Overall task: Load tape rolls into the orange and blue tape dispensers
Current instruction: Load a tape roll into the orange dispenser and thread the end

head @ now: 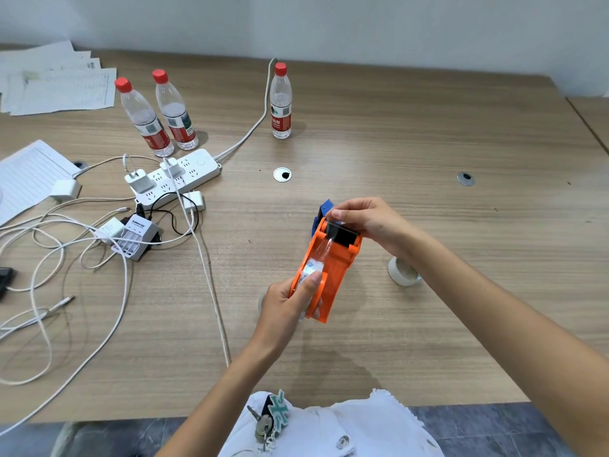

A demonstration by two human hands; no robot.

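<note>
A person seated at a wooden table (395,133) holds an orange tape dispenser (333,268) above the tabletop, near the middle of the view, its handle end toward the person and its head end pointing away. The left hand (286,308) is clenched around the handle end, thumb pressed on a white label on the dispenser's upper face. The right hand (365,219) pinches a strip of clear tape (324,247) at the dispenser's black head, the strip running along the orange body. A blue tape dispenser (324,211) lies on the table just behind the orange one, mostly hidden by it and by the right hand. A roll of tape (402,270) rests on the table to the right, partly under the right forearm. Farther back stand three water bottles with red caps, two together (158,117) on the left and one (280,100) nearer the centre. A white power strip (178,176) with plugged-in chargers, a battery charger (136,235) and loose white cables (82,258) cover the left side, along with sheets of paper (56,84). A bunch of keys (267,420) lies in the person's lap.
</note>
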